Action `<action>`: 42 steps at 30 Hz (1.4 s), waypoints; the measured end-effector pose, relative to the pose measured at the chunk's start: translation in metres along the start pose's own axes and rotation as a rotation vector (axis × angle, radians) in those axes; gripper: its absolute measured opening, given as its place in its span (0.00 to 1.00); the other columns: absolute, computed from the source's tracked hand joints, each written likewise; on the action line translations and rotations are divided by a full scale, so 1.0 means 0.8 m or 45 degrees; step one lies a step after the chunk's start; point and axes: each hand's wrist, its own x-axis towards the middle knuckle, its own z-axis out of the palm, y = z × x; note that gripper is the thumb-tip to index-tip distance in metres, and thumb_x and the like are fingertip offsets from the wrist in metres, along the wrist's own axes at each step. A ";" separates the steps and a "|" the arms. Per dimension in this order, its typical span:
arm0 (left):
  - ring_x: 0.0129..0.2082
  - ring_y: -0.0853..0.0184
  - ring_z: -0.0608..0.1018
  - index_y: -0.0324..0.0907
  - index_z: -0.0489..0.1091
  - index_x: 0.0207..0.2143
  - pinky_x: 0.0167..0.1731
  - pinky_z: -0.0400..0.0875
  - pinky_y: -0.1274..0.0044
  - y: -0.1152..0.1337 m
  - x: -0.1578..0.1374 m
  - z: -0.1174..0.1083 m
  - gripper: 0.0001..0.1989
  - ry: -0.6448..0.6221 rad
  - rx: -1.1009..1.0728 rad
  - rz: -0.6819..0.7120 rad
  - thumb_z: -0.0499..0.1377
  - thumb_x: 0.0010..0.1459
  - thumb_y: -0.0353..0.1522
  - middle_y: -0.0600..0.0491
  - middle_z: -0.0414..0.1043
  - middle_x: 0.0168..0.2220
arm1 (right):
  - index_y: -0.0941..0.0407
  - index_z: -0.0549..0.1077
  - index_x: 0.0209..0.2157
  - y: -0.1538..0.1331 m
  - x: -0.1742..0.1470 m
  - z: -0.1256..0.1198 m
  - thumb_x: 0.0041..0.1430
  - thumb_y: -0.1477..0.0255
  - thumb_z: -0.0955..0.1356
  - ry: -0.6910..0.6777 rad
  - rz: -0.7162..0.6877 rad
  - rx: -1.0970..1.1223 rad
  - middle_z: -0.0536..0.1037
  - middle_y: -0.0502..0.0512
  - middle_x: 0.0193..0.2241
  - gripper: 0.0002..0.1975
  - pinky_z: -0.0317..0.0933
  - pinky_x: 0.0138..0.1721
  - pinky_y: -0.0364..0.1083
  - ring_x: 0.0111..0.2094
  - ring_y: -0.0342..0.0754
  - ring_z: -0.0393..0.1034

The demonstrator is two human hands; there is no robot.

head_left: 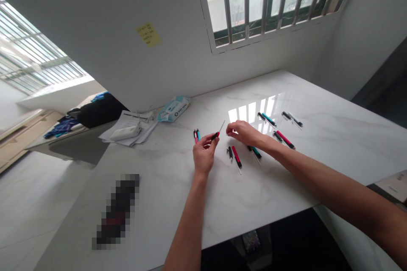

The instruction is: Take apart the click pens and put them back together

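My left hand [203, 157] grips a black and red pen barrel [215, 136] between thumb and fingers. A thin pale refill [222, 125] sticks up out of it. Just right of the refill's tip, my right hand [244, 132] is closed in a pinch; something tiny may be at its fingertips, too small to name. Behind my left hand lie a red pen and a blue pen [199, 134], side by side. Between my arms are a red barrel [236, 155], a black pen piece [230, 153] and a white refill [240, 170]. Teal pen parts [256, 153] lie partly under my right forearm.
Farther right lie red and black pen parts [285, 139], teal pen parts [269, 119] and white and black ones [295, 119]. A wipes packet [174, 109] and papers [143, 137] with a white device [126, 133] sit back left. A pixelated dark object [117, 211] lies front left on the white table [152, 220].
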 end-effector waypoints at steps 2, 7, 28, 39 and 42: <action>0.35 0.65 0.79 0.45 0.85 0.40 0.35 0.72 0.75 -0.001 -0.001 0.000 0.14 -0.008 0.085 0.021 0.74 0.54 0.42 0.48 0.83 0.38 | 0.55 0.82 0.45 0.005 -0.002 -0.011 0.69 0.70 0.68 0.125 0.088 0.193 0.83 0.57 0.38 0.09 0.66 0.40 0.49 0.37 0.50 0.74; 0.34 0.64 0.78 0.47 0.86 0.39 0.35 0.70 0.74 0.000 -0.004 0.001 0.11 -0.031 0.165 0.043 0.73 0.55 0.41 0.48 0.83 0.38 | 0.56 0.81 0.44 0.012 -0.004 -0.039 0.65 0.63 0.71 0.266 0.180 0.631 0.84 0.57 0.41 0.12 0.69 0.44 0.50 0.39 0.49 0.76; 0.34 0.64 0.78 0.46 0.86 0.38 0.34 0.70 0.74 0.003 -0.004 0.003 0.10 -0.069 0.136 0.028 0.73 0.54 0.40 0.48 0.84 0.39 | 0.55 0.79 0.41 -0.011 -0.006 -0.046 0.48 0.61 0.81 0.240 0.258 1.196 0.86 0.56 0.38 0.21 0.72 0.53 0.56 0.44 0.52 0.81; 0.36 0.63 0.81 0.45 0.85 0.42 0.37 0.73 0.74 -0.003 -0.004 0.003 0.15 -0.208 0.074 -0.012 0.72 0.55 0.43 0.47 0.84 0.39 | 0.54 0.79 0.46 -0.013 -0.012 -0.030 0.54 0.62 0.79 0.012 0.107 1.060 0.83 0.58 0.47 0.20 0.72 0.51 0.52 0.47 0.51 0.78; 0.36 0.63 0.81 0.45 0.85 0.43 0.38 0.74 0.74 -0.003 -0.005 0.004 0.16 -0.246 0.072 -0.014 0.72 0.56 0.44 0.46 0.85 0.40 | 0.54 0.80 0.45 -0.020 -0.014 -0.026 0.54 0.62 0.79 -0.086 0.106 0.962 0.81 0.58 0.50 0.18 0.71 0.49 0.51 0.50 0.53 0.76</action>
